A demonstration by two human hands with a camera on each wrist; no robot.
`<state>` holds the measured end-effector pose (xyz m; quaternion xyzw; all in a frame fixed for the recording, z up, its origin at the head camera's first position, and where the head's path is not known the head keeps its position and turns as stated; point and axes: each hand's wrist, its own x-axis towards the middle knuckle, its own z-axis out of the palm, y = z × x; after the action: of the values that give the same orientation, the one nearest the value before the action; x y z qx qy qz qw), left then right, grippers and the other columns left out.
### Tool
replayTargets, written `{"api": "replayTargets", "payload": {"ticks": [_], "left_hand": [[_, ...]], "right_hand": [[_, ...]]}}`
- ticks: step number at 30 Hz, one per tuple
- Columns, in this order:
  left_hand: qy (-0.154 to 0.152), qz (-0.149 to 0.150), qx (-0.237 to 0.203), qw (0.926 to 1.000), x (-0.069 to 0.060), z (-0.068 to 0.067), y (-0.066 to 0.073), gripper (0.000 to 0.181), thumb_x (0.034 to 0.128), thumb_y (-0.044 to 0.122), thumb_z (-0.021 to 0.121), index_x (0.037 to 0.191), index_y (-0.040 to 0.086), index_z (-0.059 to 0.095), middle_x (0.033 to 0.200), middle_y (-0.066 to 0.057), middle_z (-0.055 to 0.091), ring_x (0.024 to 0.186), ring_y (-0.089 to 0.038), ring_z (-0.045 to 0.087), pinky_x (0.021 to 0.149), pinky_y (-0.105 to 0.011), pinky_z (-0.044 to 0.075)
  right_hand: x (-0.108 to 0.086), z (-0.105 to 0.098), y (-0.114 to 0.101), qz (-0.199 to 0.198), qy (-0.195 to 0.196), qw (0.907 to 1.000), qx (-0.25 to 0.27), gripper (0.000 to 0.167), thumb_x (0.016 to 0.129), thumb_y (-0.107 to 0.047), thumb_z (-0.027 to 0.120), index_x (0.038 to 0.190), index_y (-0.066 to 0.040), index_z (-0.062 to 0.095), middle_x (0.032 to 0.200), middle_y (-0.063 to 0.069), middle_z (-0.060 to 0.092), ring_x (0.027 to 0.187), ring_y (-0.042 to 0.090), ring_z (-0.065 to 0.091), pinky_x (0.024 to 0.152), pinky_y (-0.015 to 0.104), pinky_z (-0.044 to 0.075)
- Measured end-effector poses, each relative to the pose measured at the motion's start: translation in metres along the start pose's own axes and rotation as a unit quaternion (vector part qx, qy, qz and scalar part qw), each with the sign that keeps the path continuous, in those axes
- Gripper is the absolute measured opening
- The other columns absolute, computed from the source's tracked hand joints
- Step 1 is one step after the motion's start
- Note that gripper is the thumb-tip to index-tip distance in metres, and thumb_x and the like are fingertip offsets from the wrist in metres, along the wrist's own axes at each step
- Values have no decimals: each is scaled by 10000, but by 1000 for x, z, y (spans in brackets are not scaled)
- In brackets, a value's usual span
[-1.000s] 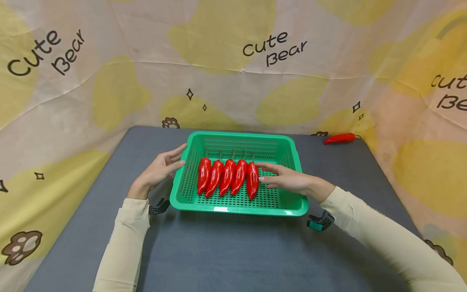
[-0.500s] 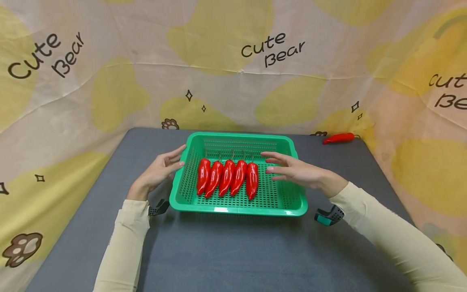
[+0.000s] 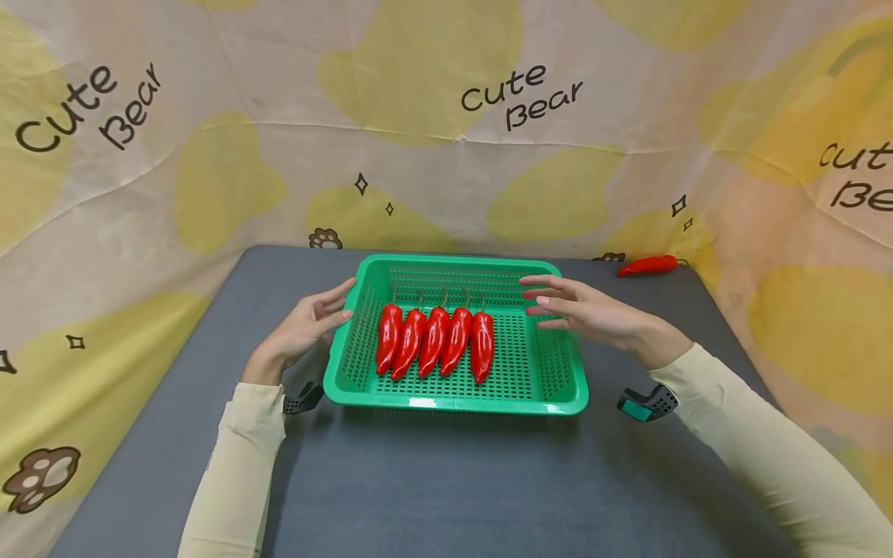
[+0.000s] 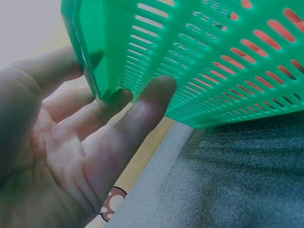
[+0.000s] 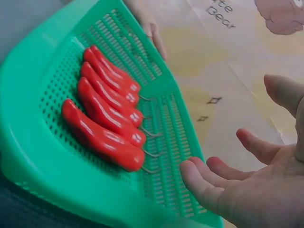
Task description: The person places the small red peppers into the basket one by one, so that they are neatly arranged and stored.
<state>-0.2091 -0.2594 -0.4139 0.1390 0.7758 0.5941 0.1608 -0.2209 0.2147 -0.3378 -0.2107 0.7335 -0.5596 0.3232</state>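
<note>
Several red chili peppers (image 3: 435, 341) lie side by side in a green plastic basket (image 3: 456, 404), stems toward the back. My left hand (image 3: 300, 329) is at the basket's left end, its loosely bent fingers touching the rim and outer wall. In the left wrist view, the left thumb (image 4: 156, 95) lies against the slotted side, below the rim. My right hand (image 3: 603, 316) hovers above the basket's right end, fingers spread and holding nothing. The right wrist view has those fingers (image 5: 199, 183) apart from the nearest chili pepper (image 5: 102, 137).
Another red chili pepper (image 3: 649, 266) lies alone at the table's back right corner. The basket stands on a dark grey table (image 3: 446, 488). A printed cloth (image 3: 418, 77) rises behind and along both sides.
My right hand has moved away from the rightmost chili pepper, to the right and slightly up, with nothing in it. The left hand has stayed at the basket's left end.
</note>
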Motion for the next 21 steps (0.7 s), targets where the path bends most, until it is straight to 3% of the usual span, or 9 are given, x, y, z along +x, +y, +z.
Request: {"api": "replayTargets", "payload": {"ticks": [5,9,13,16,21], "left_hand": [[4,5,-5,10000,0,0,0,659,1062,213,537,1634,207,209,1651,-197,287,1081,-21,686,770,-366,624],[5,-17,-26,10000,-1,0,-1,657,1064,210,533,1634,213,207,1654,-195,279,1086,-21,684,767,-369,624],[-3,-11,-26,10000,-1,1,0,659,1064,211,532,1635,206,202,1654,-204,275,1080,-23,688,766,-370,624],[-19,26,-41,10000,-1,1,0,664,1064,211,532,1637,194,195,1651,-215,274,1079,-26,691,767,-377,626],[-39,52,-46,10000,0,0,0,665,1066,224,529,1638,198,190,1650,-226,265,1101,-22,682,778,-386,625]], "right_hand": [[-5,-10,3,-56,256,9996,64,568,1098,-258,434,1593,-67,233,1625,223,263,1377,215,492,1104,340,463],[-11,-18,5,-47,422,9988,232,589,1102,-290,422,1600,-59,209,1636,262,211,1390,226,489,1043,237,483],[-19,-27,9,-74,524,9980,340,616,1106,-319,401,1610,-50,169,1636,257,197,1425,256,458,1048,226,482],[-24,-37,15,-181,610,9972,388,569,1109,-318,388,1599,-87,216,1620,208,250,1374,174,514,1048,221,486],[-31,-55,29,-250,813,9954,431,477,1110,-312,380,1556,-164,299,1487,-20,411,1281,47,568,1018,186,494]]}}
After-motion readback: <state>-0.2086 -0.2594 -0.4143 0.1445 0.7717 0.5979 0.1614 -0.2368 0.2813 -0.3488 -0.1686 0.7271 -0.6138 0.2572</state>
